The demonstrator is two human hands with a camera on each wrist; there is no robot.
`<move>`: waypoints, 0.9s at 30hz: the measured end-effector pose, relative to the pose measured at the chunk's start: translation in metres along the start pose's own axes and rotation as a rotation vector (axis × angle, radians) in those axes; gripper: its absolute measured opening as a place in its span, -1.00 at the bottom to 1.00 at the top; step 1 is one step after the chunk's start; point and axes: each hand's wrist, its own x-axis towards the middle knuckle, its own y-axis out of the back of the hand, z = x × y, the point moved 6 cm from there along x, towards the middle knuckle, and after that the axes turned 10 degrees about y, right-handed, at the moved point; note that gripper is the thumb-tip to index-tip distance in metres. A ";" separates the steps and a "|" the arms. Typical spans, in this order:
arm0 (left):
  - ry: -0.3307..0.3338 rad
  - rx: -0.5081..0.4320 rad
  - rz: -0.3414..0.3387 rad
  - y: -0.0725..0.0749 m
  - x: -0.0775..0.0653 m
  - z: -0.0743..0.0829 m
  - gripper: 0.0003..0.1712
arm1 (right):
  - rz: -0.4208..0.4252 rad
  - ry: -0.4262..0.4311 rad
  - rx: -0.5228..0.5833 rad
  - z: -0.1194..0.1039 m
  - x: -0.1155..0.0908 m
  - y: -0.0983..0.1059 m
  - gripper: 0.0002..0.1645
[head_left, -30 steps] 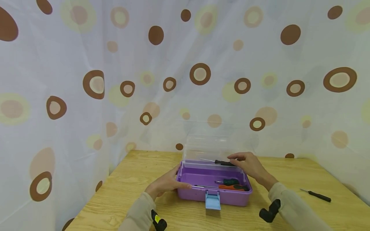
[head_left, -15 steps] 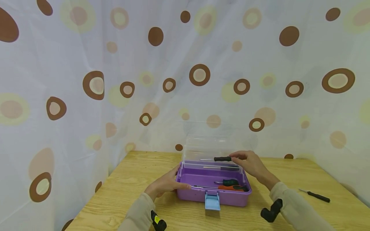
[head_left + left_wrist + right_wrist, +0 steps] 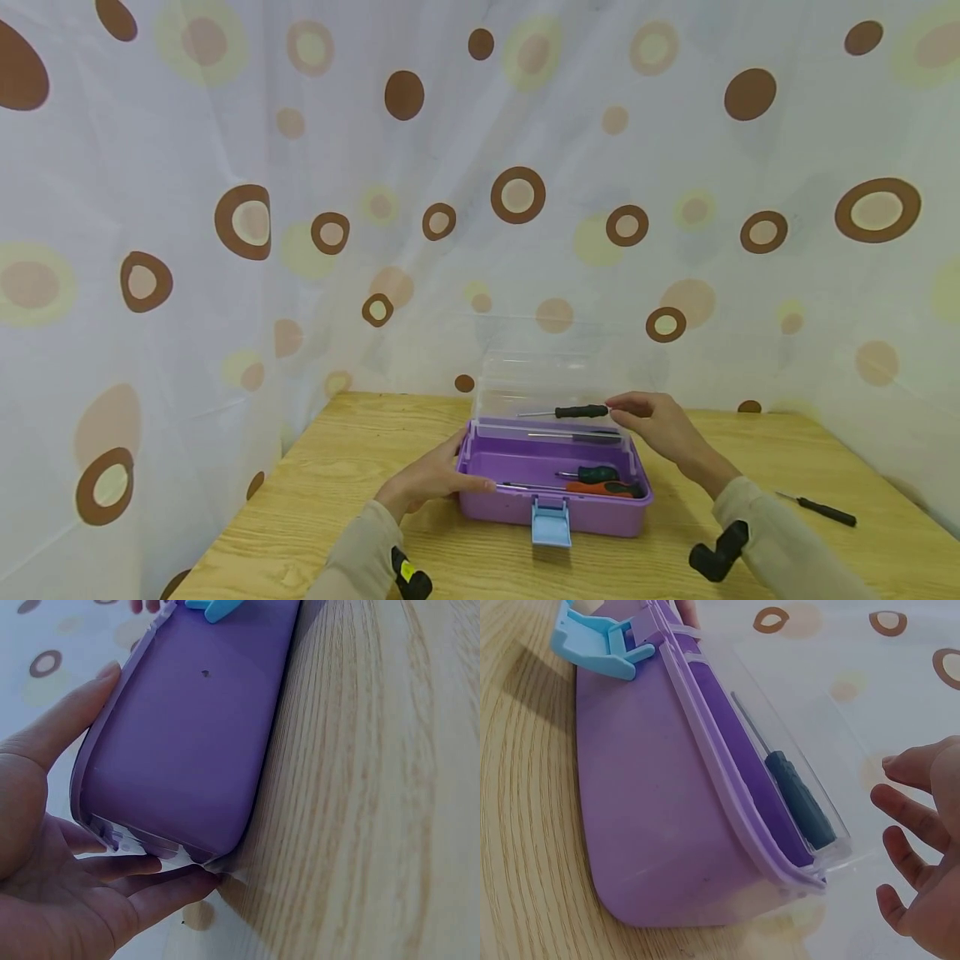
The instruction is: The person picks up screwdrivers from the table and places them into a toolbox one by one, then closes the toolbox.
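A purple toolbox [image 3: 517,507] with a raised clear lid [image 3: 540,387] and a light blue latch [image 3: 551,527] stands on the table. My left hand [image 3: 427,477] grips its left end; in the left wrist view the thumb [image 3: 71,712] lies along the front rim and the fingers are at the end wall. A black-handled screwdriver [image 3: 581,412] lies against the lid. Just right of its handle end is my right hand [image 3: 660,429], fingers relaxed and holding nothing. Inside the box are an orange-and-black screwdriver [image 3: 603,487] and a short dark green one [image 3: 597,473].
Another black-handled screwdriver [image 3: 825,511] lies on the wooden table [image 3: 285,533] to the right of the box. A white curtain [image 3: 450,125] with brown and yellow circles hangs behind and at the sides of the table.
The black-handled screwdriver has risen slightly in the lid. My right hand has let it go and drawn a little to the right. The left hand holds its place on the toolbox.
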 end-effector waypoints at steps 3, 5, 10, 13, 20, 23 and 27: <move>0.008 -0.006 0.010 0.001 0.000 -0.001 0.32 | 0.009 0.008 -0.010 0.000 -0.002 0.005 -0.52; 0.010 -0.004 0.017 0.002 0.000 -0.002 0.32 | 0.017 0.012 -0.009 0.000 -0.003 0.009 -0.52; -0.003 0.010 0.016 0.002 0.001 -0.001 0.32 | 0.035 0.023 0.001 0.002 -0.007 0.015 -0.52; -0.001 0.008 0.011 0.002 0.001 0.000 0.32 | 0.037 0.021 0.009 0.005 -0.010 0.019 -0.50; -0.004 -0.007 0.000 0.001 0.001 0.000 0.30 | 0.049 0.017 0.022 0.015 -0.019 0.031 -0.45; -0.009 -0.010 -0.003 0.001 0.002 -0.001 0.30 | 0.058 0.023 0.020 0.018 -0.025 0.038 -0.43; -0.013 -0.004 -0.003 0.001 0.003 -0.001 0.32 | 0.074 0.014 0.004 0.022 -0.033 0.047 -0.41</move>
